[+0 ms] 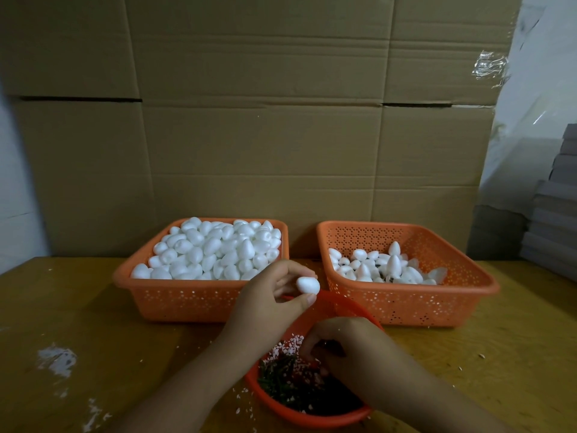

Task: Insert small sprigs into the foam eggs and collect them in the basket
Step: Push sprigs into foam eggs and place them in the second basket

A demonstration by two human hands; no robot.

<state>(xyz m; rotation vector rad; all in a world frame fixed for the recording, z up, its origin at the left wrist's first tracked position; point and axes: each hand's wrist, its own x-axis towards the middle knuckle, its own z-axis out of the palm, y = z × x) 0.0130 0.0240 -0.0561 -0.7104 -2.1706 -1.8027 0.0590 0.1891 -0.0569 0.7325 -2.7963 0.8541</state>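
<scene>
Left hand holds one foam egg above the bowl while the right hand digs among the sprigs.

The left hand (pixel 268 295) pinches a foam egg (pixel 308 285) between thumb and fingertips, long axis roughly level, narrower end toward the left. Under it, at the table's (pixel 93 323) near edge, the right hand (pixel 346 348) reaches curled fingers into the bowl (pixel 312 417) of sprigs (pixel 281 379); whether they grip one cannot be told. Behind stand a full basket (pixel 187 298) and a part-filled basket (pixel 406 304).
</scene>
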